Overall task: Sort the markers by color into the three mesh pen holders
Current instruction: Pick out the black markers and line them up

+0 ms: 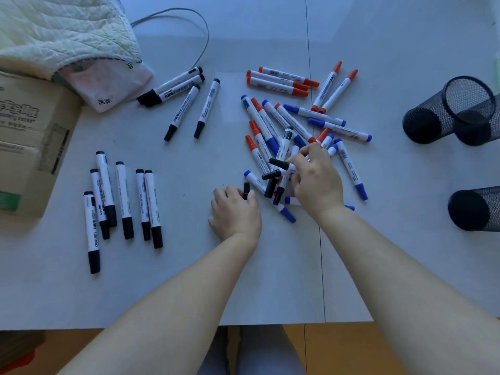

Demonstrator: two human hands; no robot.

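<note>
Black markers (123, 204): sorted rows, well to the left of your left hand.
Left hand (234, 212): your fingers curl around one black marker (246, 190).
Mixed pile (286, 136): just above both hands.
Right hand (315, 180): you grip several black markers in the pile.
Pen holders (443, 112): three, lying tipped, well right of your right hand.

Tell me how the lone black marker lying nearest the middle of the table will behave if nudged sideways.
The black marker looks round-barrelled and lies free on the smooth table, so it would probably roll. It seems rigid and light. Nothing touches it, so neighbours likely won't stop it immediately.
</note>
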